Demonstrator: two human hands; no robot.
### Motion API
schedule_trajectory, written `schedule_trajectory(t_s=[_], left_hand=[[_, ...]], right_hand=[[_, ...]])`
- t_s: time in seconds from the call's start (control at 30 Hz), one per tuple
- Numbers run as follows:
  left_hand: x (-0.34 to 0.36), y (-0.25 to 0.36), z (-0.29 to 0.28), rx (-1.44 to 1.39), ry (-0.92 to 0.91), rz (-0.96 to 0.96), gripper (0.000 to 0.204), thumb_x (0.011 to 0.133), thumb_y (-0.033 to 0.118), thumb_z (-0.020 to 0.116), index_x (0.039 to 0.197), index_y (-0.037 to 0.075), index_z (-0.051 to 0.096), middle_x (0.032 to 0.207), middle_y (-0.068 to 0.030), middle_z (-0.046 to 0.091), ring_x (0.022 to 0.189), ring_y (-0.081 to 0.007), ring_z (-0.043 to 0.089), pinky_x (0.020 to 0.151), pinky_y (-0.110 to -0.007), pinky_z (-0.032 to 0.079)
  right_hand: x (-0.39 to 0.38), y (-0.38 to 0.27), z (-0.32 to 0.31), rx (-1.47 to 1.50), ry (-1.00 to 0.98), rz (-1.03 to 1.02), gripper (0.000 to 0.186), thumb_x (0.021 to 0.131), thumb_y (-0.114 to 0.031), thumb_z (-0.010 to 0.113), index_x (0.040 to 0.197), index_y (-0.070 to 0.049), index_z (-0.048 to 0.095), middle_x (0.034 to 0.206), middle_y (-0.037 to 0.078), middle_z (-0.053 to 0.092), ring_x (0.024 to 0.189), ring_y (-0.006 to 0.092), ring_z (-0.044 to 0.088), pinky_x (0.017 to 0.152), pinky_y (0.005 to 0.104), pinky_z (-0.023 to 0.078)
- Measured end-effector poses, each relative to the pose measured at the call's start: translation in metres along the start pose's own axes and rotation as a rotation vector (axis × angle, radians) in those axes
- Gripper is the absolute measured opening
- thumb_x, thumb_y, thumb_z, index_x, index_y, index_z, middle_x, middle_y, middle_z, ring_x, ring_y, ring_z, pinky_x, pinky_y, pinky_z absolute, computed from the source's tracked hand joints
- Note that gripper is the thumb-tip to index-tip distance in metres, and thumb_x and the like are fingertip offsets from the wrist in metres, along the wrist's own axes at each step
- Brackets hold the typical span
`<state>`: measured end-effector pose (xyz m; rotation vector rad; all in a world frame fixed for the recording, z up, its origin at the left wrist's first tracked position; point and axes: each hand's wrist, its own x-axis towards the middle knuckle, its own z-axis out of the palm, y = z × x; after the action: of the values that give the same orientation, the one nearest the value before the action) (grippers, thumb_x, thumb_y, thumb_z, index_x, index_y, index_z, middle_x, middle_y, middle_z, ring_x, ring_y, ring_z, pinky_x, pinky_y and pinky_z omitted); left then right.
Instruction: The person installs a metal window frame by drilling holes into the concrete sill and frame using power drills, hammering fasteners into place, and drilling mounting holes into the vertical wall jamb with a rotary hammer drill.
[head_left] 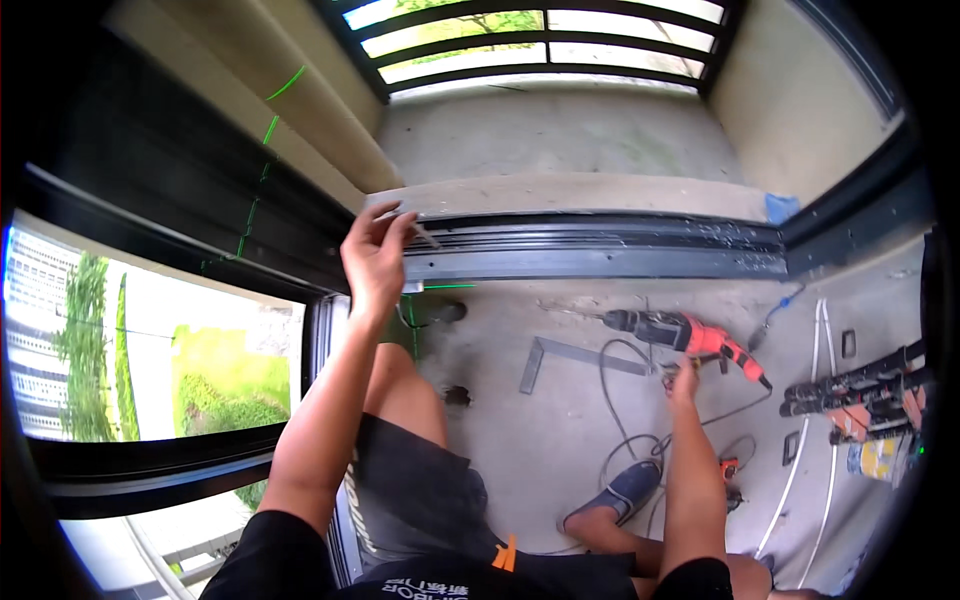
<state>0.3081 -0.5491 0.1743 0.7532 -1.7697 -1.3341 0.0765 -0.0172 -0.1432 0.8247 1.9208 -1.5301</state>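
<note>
My left hand (376, 255) is at the left end of a dark metal frame track (600, 262), thumb and fingers closed on a thin, light-coloured piece (427, 236) whose kind I cannot make out. On the concrete floor to the right lies a red and black power drill (700, 338), its long bit pointing left. My right hand (682, 382) is low beside the drill, fingers closed; a small yellowish and dark object shows at them, partly hidden. An L-shaped grey metal square (585, 352) lies left of that hand.
Black cable (608, 400) loops across the floor near my slippered foot (630, 492). Dark poles with orange parts (860, 395) and white strips (826, 430) stand or lie at right. A window (160, 350) is at left, a railing (545, 45) beyond. Green laser lines (255, 190) cross the frame.
</note>
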Motion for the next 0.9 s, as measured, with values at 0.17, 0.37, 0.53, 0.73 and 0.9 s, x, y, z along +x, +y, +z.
schedule_trajectory(t_s=[0.17, 0.37, 0.53, 0.73, 0.9], left_hand=[[0.031, -0.036, 0.017, -0.037, 0.019, 0.030, 0.020, 0.102, 0.002, 0.069, 0.121, -0.003, 0.068, 0.104, -0.0102, 0.078, 0.090, -0.0120, 0.071, 0.084, -0.027, 0.058], [0.029, -0.059, 0.017, 0.105, -0.040, 0.088, 0.018, 0.102, 0.000, 0.067, 0.119, -0.003, 0.070, 0.108, -0.0102, 0.079, 0.100, -0.0134, 0.074, 0.091, -0.028, 0.058], [0.032, -0.049, 0.012, 0.132, -0.062, 0.132, 0.016, 0.099, 0.001, 0.070, 0.115, -0.002, 0.071, 0.102, -0.0134, 0.081, 0.095, -0.0139, 0.076, 0.088, -0.028, 0.058], [0.028, -0.047, 0.012, 0.356, -0.210, 0.276, 0.014, 0.098, 0.006, 0.072, 0.112, 0.003, 0.073, 0.097, -0.0187, 0.077, 0.090, -0.0280, 0.078, 0.079, -0.035, 0.058], [0.030, -0.046, 0.007, 0.381, -0.307, 0.388, 0.014, 0.094, 0.008, 0.072, 0.108, 0.006, 0.072, 0.094, -0.0177, 0.074, 0.089, -0.0420, 0.071, 0.074, -0.044, 0.057]], right_hand=[[-0.060, -0.054, -0.038, 0.647, -0.037, 0.118, 0.019, 0.098, -0.034, 0.060, 0.088, -0.019, 0.055, 0.066, -0.004, 0.054, 0.054, 0.0113, 0.057, 0.045, 0.0256, 0.046], [-0.126, -0.066, -0.052, 0.173, -0.101, 0.280, 0.014, 0.099, -0.026, 0.055, 0.090, -0.016, 0.053, 0.064, 0.000, 0.052, 0.052, 0.0170, 0.053, 0.045, 0.0344, 0.046], [-0.237, -0.073, -0.035, 0.015, -0.284, 0.425, 0.016, 0.102, -0.027, 0.057, 0.097, -0.013, 0.053, 0.064, 0.004, 0.053, 0.052, 0.0205, 0.052, 0.049, 0.0390, 0.046], [-0.383, -0.108, -0.007, -0.120, -0.501, 0.424, 0.016, 0.104, -0.023, 0.062, 0.109, -0.009, 0.055, 0.072, 0.006, 0.058, 0.059, 0.0197, 0.058, 0.056, 0.0374, 0.052], [-0.441, -0.120, 0.010, -0.202, -0.617, 0.177, 0.016, 0.108, -0.013, 0.058, 0.118, -0.006, 0.048, 0.079, 0.008, 0.063, 0.065, 0.0199, 0.066, 0.059, 0.0392, 0.060]])
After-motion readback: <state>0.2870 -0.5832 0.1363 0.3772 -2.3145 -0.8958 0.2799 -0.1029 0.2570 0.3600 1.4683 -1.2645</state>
